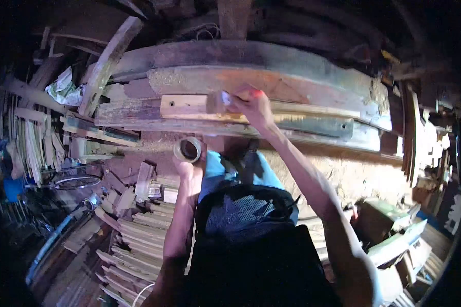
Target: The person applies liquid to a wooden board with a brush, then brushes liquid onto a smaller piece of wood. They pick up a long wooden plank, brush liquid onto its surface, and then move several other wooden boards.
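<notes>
My right hand [251, 105] is closed around a paintbrush [218, 101], whose blurred bristles are over a pale wooden board [185, 108]. The brush seems to touch the board's upper face, though the blur hides the exact contact. A dark hole shows near the board's left end. Beside it on the right lies a darker strip of wood [317, 126] with a hole near its end. Below the board, my left hand [189, 168] grips a round open jar [183, 145] with dark contents, held mouth up.
The boards rest on a long, stained plank bench [123, 115]. Stacked wooden slats [146, 230] lie at lower left, near a bicycle wheel [77, 181]. A slanted beam [110, 64] rises at left. Boxes and wood pieces [384, 220] stand at lower right.
</notes>
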Tool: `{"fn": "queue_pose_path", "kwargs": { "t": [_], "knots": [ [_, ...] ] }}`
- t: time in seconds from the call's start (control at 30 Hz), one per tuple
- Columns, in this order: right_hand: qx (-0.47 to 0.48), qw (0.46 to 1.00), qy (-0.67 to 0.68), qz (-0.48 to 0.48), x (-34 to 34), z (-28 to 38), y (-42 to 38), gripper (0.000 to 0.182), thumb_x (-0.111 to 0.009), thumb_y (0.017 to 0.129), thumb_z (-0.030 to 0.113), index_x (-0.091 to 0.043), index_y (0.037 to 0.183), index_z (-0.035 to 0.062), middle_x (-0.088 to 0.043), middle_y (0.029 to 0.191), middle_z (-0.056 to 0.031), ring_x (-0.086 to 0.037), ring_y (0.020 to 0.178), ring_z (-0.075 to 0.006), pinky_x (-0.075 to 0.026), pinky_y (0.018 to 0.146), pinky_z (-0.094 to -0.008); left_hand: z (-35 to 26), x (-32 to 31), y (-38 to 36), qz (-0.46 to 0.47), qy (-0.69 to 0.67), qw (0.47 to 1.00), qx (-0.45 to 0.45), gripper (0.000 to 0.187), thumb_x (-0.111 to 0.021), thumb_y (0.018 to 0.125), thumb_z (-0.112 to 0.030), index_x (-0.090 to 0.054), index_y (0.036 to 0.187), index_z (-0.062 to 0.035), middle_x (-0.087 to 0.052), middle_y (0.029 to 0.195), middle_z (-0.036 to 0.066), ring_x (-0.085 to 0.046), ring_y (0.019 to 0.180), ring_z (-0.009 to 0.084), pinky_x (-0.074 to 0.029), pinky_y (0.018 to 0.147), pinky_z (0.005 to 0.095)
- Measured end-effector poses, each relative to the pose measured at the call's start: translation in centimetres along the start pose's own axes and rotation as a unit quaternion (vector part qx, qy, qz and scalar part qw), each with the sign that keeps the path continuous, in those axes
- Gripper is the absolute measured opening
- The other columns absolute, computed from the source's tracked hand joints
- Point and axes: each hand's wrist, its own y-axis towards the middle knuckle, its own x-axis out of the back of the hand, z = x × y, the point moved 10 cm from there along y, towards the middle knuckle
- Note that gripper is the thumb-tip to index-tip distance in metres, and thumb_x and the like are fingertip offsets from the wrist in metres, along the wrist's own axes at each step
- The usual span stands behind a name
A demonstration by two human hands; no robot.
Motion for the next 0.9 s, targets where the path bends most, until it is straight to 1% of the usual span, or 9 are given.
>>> {"fn": "queue_pose_path", "kwargs": {
  "t": [0.07, 0.4, 0.47, 0.53, 0.57, 0.73, 0.83, 0.87, 0.9],
  "knots": [
    [0.003, 0.979, -0.205, -0.016, -0.6, -2.6, 1.3, 0.020, -0.071, 0.083, 0.011, -0.065, 0.096, -0.0029, -0.068, 0.088, -0.0112, -0.067, 0.078, -0.0156, -0.055, 0.067, -0.0290, -0.7, 0.5, -0.1, -0.023, -0.038, 0.999, 0.007, 0.027, -0.054, 0.089, -0.033, -0.063, 0.100, -0.0104, -0.066, 0.099, 0.008, -0.064, 0.089, 0.0296, -0.058, 0.072, 0.0416],
    [0.094, 0.885, -0.364, -0.274, 21.7, -1.5, -6.9, 0.012, -0.066, 0.081, 0.016, -0.065, 0.089, 0.0071, -0.067, 0.079, -0.0100, -0.065, 0.071, -0.0182, -0.050, 0.064, -0.0331, -5.8, -2.0, 3.2, 0.076, 0.011, 0.993, 0.093, 0.023, -0.057, 0.089, -0.028, -0.063, 0.098, -0.0070, -0.064, 0.099, 0.009, -0.063, 0.091, 0.0301, -0.059, 0.072, 0.0402],
    [-0.014, 0.829, -0.486, -0.277, 13.9, 3.9, -7.0, 0.015, -0.061, 0.086, 0.020, -0.063, 0.093, 0.0062, -0.066, 0.086, -0.0134, -0.064, 0.072, -0.0265, -0.049, 0.063, -0.0366, -6.9, -2.1, 3.6, 0.104, 0.001, 0.988, 0.114, 0.023, -0.056, 0.090, -0.028, -0.063, 0.099, -0.0070, -0.064, 0.099, 0.009, -0.063, 0.092, 0.0299, -0.059, 0.073, 0.0411],
    [0.019, 0.859, -0.451, -0.242, 9.4, 0.5, -6.0, 0.016, -0.056, 0.091, 0.019, -0.060, 0.101, 0.0067, -0.064, 0.095, -0.0155, -0.063, 0.080, -0.0266, -0.050, 0.066, -0.0389, -7.6, -2.5, 3.5, 0.117, -0.004, 0.985, 0.126, 0.023, -0.061, 0.087, -0.025, -0.062, 0.099, -0.0049, -0.064, 0.098, 0.010, -0.063, 0.091, 0.0290, -0.058, 0.073, 0.0380],
    [0.177, 0.713, -0.651, -0.189, 4.2, -0.1, -5.4, 0.026, -0.059, 0.087, 0.020, -0.060, 0.109, 0.0050, -0.064, 0.105, -0.0159, -0.063, 0.089, -0.0280, -0.051, 0.068, -0.0406, -8.0, -2.0, 3.7, 0.110, 0.000, 0.985, 0.129, 0.024, -0.061, 0.087, -0.025, -0.062, 0.099, -0.0045, -0.064, 0.098, 0.011, -0.062, 0.091, 0.0293, -0.058, 0.073, 0.0378],
    [0.132, 0.866, -0.468, -0.115, -11.6, -1.1, -1.8, 0.029, -0.061, 0.087, 0.018, -0.060, 0.113, 0.0052, -0.062, 0.092, -0.0175, -0.063, 0.083, -0.0345, -0.051, 0.067, -0.0416, -9.9, -1.1, 2.9, 0.058, 0.038, 0.992, 0.109, 0.024, -0.060, 0.088, -0.025, -0.062, 0.100, -0.0042, -0.064, 0.098, 0.010, -0.062, 0.092, 0.0284, -0.058, 0.074, 0.0377],
    [0.153, 0.917, -0.351, -0.113, -10.4, 0.5, -1.0, 0.022, -0.063, 0.087, 0.018, -0.064, 0.105, 0.0045, -0.066, 0.086, -0.0156, -0.065, 0.076, -0.0317, -0.051, 0.066, -0.0394, -10.6, -0.6, 3.0, 0.054, 0.053, 0.991, 0.109, 0.022, -0.062, 0.087, -0.024, -0.063, 0.098, -0.0046, -0.064, 0.098, 0.009, -0.062, 0.094, 0.0282, -0.058, 0.074, 0.0374],
    [0.136, 0.922, -0.331, -0.148, -8.3, 0.5, -1.3, 0.011, -0.060, 0.082, 0.001, -0.062, 0.092, 0.0003, -0.066, 0.085, -0.0160, -0.065, 0.077, -0.0310, -0.053, 0.068, -0.0363, -10.7, -0.3, 3.1, 0.053, 0.054, 0.991, 0.112, 0.022, -0.062, 0.087, -0.024, -0.063, 0.098, -0.0046, -0.064, 0.098, 0.009, -0.062, 0.094, 0.0282, -0.058, 0.074, 0.0374],
    [0.009, 0.891, -0.432, -0.142, -3.7, -4.4, -1.0, 0.011, -0.058, 0.085, 0.003, -0.062, 0.094, -0.0017, -0.067, 0.087, -0.0164, -0.065, 0.076, -0.0300, -0.052, 0.067, -0.0357, -10.4, -0.5, 3.1, 0.084, 0.036, 0.987, 0.130, 0.022, -0.062, 0.087, -0.023, -0.063, 0.098, -0.0047, -0.064, 0.098, 0.009, -0.061, 0.095, 0.0284, -0.058, 0.074, 0.0372]
  ]
}}
